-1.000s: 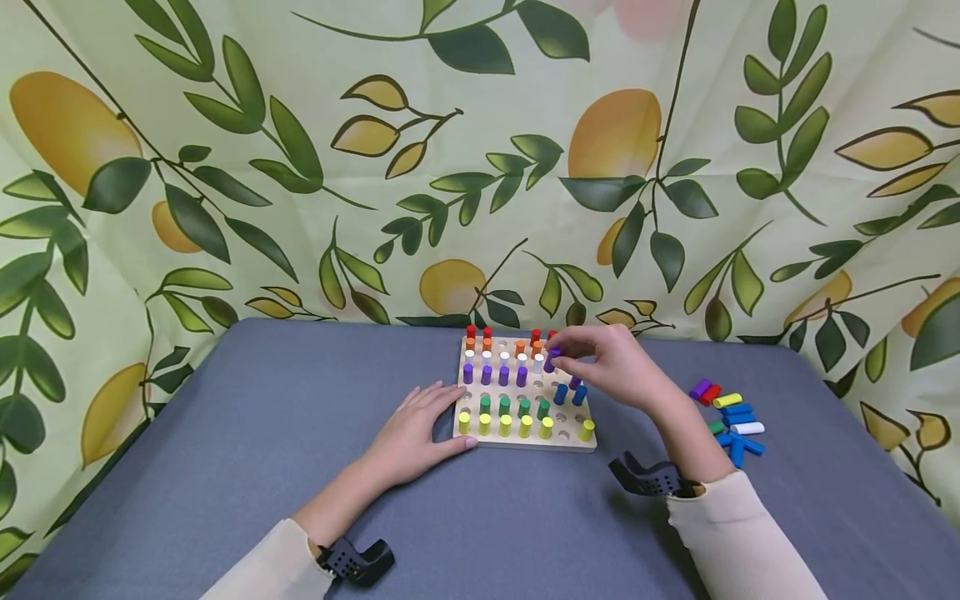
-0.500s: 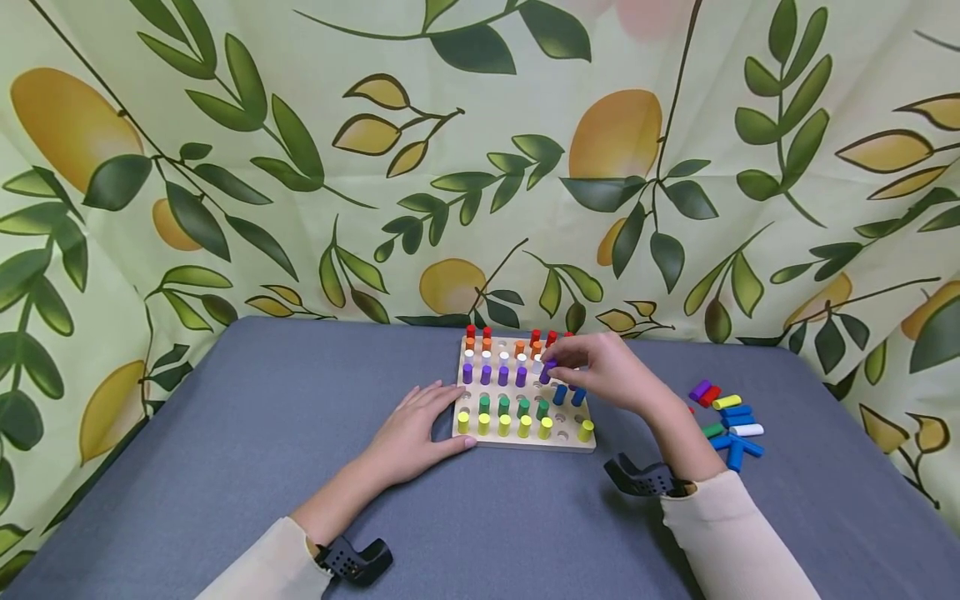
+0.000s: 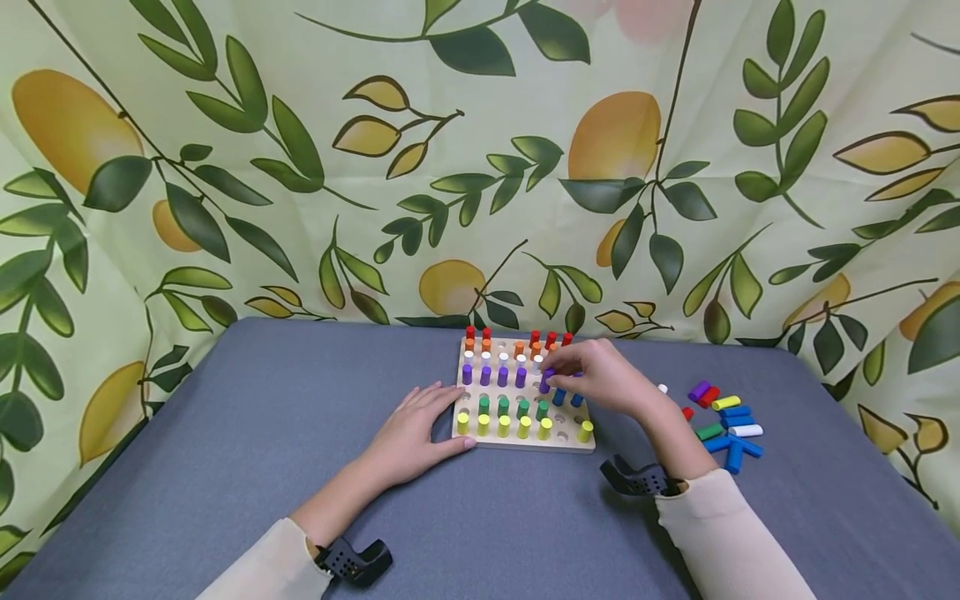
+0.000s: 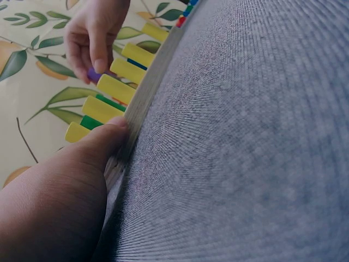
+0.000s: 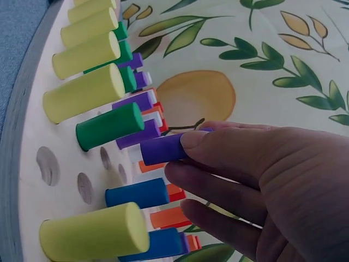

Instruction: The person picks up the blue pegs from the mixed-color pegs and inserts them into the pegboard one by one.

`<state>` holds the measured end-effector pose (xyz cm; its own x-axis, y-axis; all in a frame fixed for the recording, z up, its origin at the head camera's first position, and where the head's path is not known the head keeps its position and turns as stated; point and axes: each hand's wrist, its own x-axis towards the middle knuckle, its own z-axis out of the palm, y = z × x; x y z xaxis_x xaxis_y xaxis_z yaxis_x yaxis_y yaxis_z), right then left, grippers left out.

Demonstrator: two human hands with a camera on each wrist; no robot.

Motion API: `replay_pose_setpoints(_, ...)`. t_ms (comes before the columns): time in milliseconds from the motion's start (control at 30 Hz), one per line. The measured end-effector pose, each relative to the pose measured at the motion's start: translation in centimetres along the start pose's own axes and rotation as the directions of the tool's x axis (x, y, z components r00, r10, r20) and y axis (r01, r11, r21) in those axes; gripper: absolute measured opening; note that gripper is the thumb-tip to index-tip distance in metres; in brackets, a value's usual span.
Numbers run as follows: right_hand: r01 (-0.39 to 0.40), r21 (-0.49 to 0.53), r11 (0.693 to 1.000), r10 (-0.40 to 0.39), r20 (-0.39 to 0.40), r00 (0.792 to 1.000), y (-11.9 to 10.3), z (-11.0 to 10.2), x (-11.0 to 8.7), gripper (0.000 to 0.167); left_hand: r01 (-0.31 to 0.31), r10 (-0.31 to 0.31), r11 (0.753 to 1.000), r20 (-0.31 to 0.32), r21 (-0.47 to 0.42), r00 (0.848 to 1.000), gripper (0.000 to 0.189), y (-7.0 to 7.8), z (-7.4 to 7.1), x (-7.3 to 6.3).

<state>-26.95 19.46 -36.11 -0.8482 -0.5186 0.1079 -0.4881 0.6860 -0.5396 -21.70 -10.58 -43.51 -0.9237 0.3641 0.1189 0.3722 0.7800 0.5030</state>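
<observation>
My right hand pinches a purple peg between thumb and fingers, over the right part of a light wooden pegboard. The peg is nearly upright in the purple row; whether its lower end sits in a hole is unclear. Rows of red, orange, white, purple, green and yellow pegs stand in the board, with two blue pegs near the right hand. My left hand rests at the board's front left corner, its thumb pressing the front edge and its fingers extended along the left side.
Right of the board, loose pegs in blue, white, green, yellow, red and purple lie on the grey cloth-covered table. Bare holes show in the board. A leaf-and-fruit patterned curtain hangs behind the table.
The right hand has come slightly down and left, bringing the purple peg from a tilt above the board to nearly upright in the purple row. The left hand stays put.
</observation>
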Motion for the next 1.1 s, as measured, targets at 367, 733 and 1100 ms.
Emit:
replay_pose_setpoints(367, 0.017, 0.019, 1.0, -0.018, 0.029, 0.999, 0.2, 0.8, 0.1, 0.016, 0.001, -0.001, 1.0, 0.002, 0.001, 1.0, 0.077, 0.0, 0.1, 0.0)
replay_pose_setpoints(733, 0.02, 0.012, 1.0, -0.021, 0.053, 0.998, 0.7, 1.4, 0.4, 0.013, 0.002, -0.002, 1.0, 0.0, -0.004, 1.0, 0.077, -0.1, 0.1, 0.0)
replay_pose_setpoints(1100, 0.01, -0.025, 1.0, -0.009, 0.064, 0.998, 0.5, 1.7, 0.5, 0.013, 0.004, -0.004, 1.0, 0.003, -0.003, 1.0, 0.077, 0.0, 0.0, -0.1)
